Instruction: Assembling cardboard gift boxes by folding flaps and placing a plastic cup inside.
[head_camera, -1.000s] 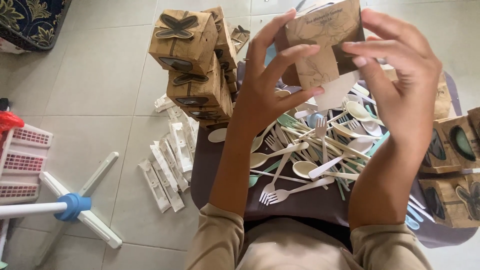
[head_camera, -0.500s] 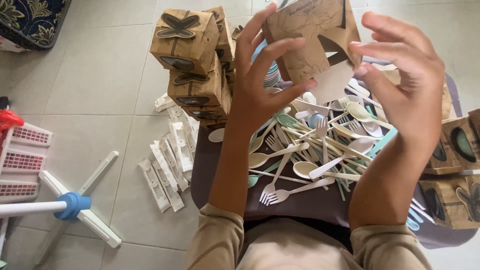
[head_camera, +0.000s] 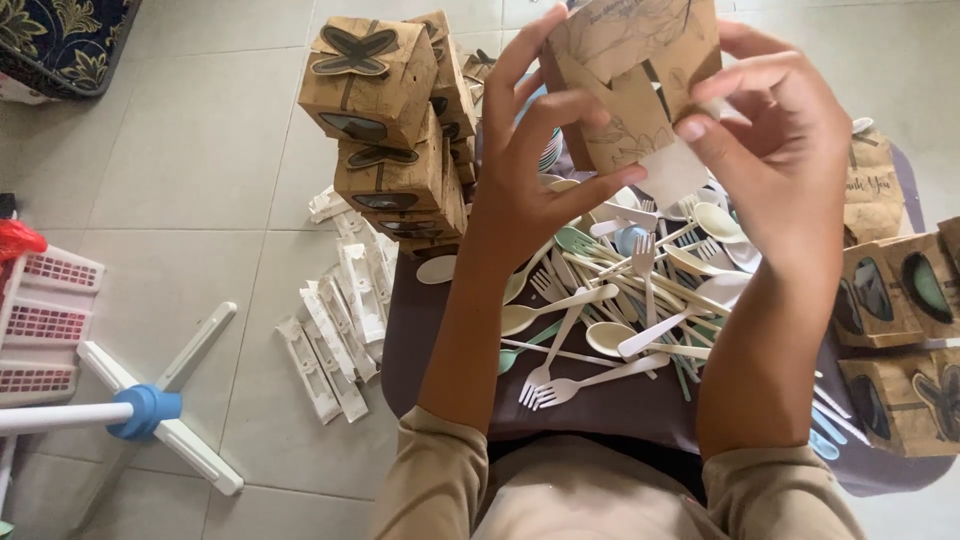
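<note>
We saw a small brown cardboard box (head_camera: 630, 85), printed with a leaf pattern and not yet fully closed, held up near the camera above the lap, its flaps partly folded and a pale sheet showing at its lower edge; the left hand (head_camera: 530, 175) grasped its left side with fingers spread over the front and thumb beneath, and the right hand (head_camera: 790, 150) gripped its right side, fingertips pressed on a flap. Below lay a heap of pale forks and spoons (head_camera: 620, 300) on a dark tray (head_camera: 440, 350); a stack of finished boxes (head_camera: 390, 130) stood to the left, more boxes (head_camera: 890, 340) sat to the right, and white strips (head_camera: 335, 330) lay on the tiled floor (head_camera: 190, 150).
</note>
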